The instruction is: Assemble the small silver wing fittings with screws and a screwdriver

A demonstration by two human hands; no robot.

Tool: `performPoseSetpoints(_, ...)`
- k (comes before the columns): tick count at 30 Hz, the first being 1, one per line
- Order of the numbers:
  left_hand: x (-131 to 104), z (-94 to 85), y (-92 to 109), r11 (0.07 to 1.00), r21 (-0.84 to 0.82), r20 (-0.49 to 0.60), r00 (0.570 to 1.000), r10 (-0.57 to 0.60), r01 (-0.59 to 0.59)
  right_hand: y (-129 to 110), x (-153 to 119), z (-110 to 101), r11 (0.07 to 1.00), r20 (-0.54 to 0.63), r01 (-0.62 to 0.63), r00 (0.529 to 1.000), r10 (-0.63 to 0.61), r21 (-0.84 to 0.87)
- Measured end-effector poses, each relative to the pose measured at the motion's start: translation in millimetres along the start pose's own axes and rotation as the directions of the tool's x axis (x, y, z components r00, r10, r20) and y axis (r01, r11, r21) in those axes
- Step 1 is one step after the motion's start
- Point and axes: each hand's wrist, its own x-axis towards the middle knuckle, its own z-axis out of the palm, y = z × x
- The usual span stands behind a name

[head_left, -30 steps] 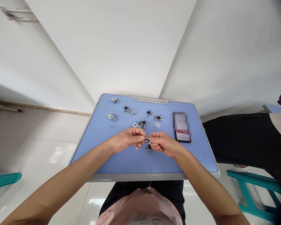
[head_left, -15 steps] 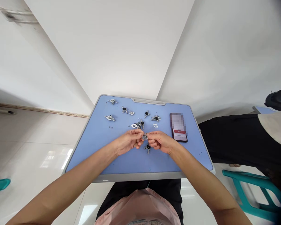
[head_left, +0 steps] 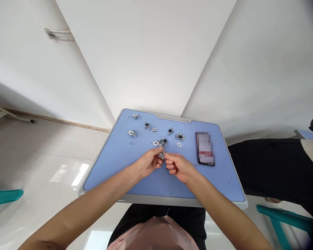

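Above the blue table (head_left: pixel 146 184), my left hand (head_left: pixel 150 162) pinches a small silver metal part (head_left: pixel 161 156). My right hand (head_left: pixel 177 166) is closed at the right side of the same part, thumb and forefinger touching it. Just beyond my fingers lie a black-capped metal piece (head_left: pixel 165 141) and a flat oval plate (head_left: pixel 155 143). Another metal piece on the table is mostly hidden under my right hand. A second flat oval plate (head_left: pixel 179 144) lies to the right, below a black-capped assembly (head_left: pixel 181 136).
More metal assemblies (head_left: pixel 131 133) lie toward the left and back. A phone (head_left: pixel 205 149) rests on the right, with a thin clear item (head_left: pixel 193 163) beside it. A person in black trousers (head_left: pixel 266 166) is at the right, near a green stool (head_left: pixel 284 215).
The view has shifted, so the table appears lower and further right. The held part has tilted between my fingers. The clear item beside my right hand now shows.
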Motion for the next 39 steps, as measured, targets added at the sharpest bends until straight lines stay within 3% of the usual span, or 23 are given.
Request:
performPoseSetpoints(4,-2,4.1,0,0.999,-0.021,-0.038,0.998,-0.047,0.046,5,-2,6,0.993,-0.019,0.118,0.993,-0.118,0.001)
performPoseSetpoints(8,-11,3.2,-1,0.999,0.037,-0.057,0.998,-0.02,0.022,6,-1,4,0.988,-0.052,0.152,0.987,-0.15,0.037)
performPoseSetpoints(12,-23,-6.7,-5,0.984,0.177,-0.058,0.998,0.027,-0.016,5,-6,-14,0.982,-0.087,0.19,0.978,-0.189,0.005)
performPoseSetpoints(14,-28,-11.7,-8,0.947,0.314,-0.075,0.993,0.095,-0.067,5,-10,-28,0.953,-0.125,0.261,0.952,-0.281,-0.151)
performPoseSetpoints(15,-31,-13.0,-10,0.89,0.442,-0.084,0.982,0.167,-0.113,6,-11,-35,0.909,-0.129,0.303,0.928,-0.35,-0.286)
performPoseSetpoints(16,-33,-13.0,-13,0.758,0.631,-0.07,0.961,0.266,-0.164,8,-12,-42,0.84,-0.115,0.337,0.9,-0.42,-0.426)
performPoseSetpoints(18,-36,-8.7,-20,0.372,0.913,0.001,0.912,0.411,-0.169,12,-11,-53,0.682,-0.054,0.369,0.856,-0.514,-0.631)
performPoseSetpoints(20,-37,0.0,-28,0.071,0.994,0.039,0.9,0.434,-0.078,16,-10,-61,0.603,-0.017,0.376,0.839,-0.544,-0.704)
performPoseSetpoints(23,-32,13.4,-37,-0.124,0.992,0.033,0.912,0.408,0.02,21,-8,-66,0.518,0.018,0.382,0.817,-0.576,-0.765)
performPoseSetpoints(26,-25,18.1,-39,-0.189,0.982,0.065,0.913,0.403,0.014,26,-9,-68,0.455,0.055,0.39,0.803,-0.593,-0.8)
performPoseSetpoints(30,-23,12.1,-31,-0.216,0.971,0.176,0.914,0.366,-0.1,30,-9,-68,0.388,0.102,0.416,0.779,-0.619,-0.823)
performPoseSetpoints(34,-24,4.8,-18,-0.209,0.953,0.274,0.919,0.283,-0.22,28,-7,-70,0.12,0.311,0.519,0.664,-0.68,-0.846)
performPoseSetpoints(39,-19,-1.9,-11,-0.177,0.961,0.255,0.931,0.262,-0.213,26,-1,-75,-0.147,0.49,0.569,0.514,-0.704,-0.809)
